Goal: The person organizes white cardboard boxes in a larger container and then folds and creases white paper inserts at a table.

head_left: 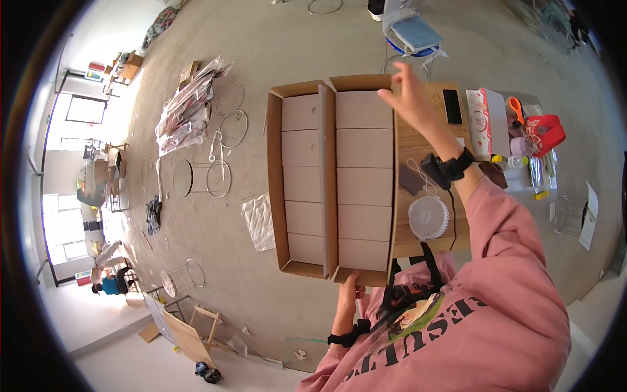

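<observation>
Two long brown cardboard cartons stand side by side, the left carton (276, 183) and the right carton (363, 277), both with open tops. Each is packed with a single column of pale pinkish boxes (364, 148), lying flush in a row. At the near end of the right carton, my left hand (351, 289) grips its wall, some fingers hidden from sight. By that carton's far right corner, my right hand (411, 98) is raised with fingers apart and holds nothing. Whether its thumb touches the carton edge I cannot tell. Black straps circle both wrists.
On the wooden table (424, 140) at the right are a black phone (452, 106), a white fan (428, 217), orange-handled scissors (516, 110) and a red pouch (547, 134). Round wire-framed stools (192, 178) and plastic-wrapped material (191, 111) are on the floor to the left. A chair (411, 29) stands beyond.
</observation>
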Tool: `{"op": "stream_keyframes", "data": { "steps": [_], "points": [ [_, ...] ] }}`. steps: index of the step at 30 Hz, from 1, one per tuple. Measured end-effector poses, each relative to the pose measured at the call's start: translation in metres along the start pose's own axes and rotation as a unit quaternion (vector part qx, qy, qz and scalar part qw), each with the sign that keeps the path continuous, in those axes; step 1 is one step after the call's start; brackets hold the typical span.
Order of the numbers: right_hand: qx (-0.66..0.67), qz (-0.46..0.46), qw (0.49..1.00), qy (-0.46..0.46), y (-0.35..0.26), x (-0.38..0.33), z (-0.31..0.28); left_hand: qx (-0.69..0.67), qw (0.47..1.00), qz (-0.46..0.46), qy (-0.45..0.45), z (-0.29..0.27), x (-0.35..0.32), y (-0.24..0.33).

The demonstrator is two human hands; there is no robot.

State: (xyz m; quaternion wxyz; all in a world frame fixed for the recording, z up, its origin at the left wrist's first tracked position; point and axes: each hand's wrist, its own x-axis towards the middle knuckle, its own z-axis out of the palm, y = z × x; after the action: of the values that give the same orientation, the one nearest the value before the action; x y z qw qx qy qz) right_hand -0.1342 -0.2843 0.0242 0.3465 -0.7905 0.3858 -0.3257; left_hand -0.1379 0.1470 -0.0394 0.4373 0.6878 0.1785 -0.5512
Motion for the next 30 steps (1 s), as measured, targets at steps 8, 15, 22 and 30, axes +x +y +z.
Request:
{"op": "stream_keyframes", "data": {
  "steps": [8,15,22,30],
  "points": [
    [-0.159,-0.066,0.977,-0.122,-0.001,0.046,0.019,-0.043,0.995,0.078,-0.051,0.009,-0.013,0.003],
    [-0.172,-0.107,0.976,-0.082,0.013,0.065,-0.003,-0.016,0.988,0.146,-0.048,0.017,-0.031,0.002],
    [-0.167,-0.088,0.981,-0.050,-0.033,0.066,-0.090,0.100,0.963,0.239,-0.076,0.009,-0.064,0.018],
    [-0.228,-0.051,0.970,0.064,-0.006,-0.021,-0.283,0.254,0.879,0.344,-0.212,0.020,-0.119,0.065]
  ]
}}
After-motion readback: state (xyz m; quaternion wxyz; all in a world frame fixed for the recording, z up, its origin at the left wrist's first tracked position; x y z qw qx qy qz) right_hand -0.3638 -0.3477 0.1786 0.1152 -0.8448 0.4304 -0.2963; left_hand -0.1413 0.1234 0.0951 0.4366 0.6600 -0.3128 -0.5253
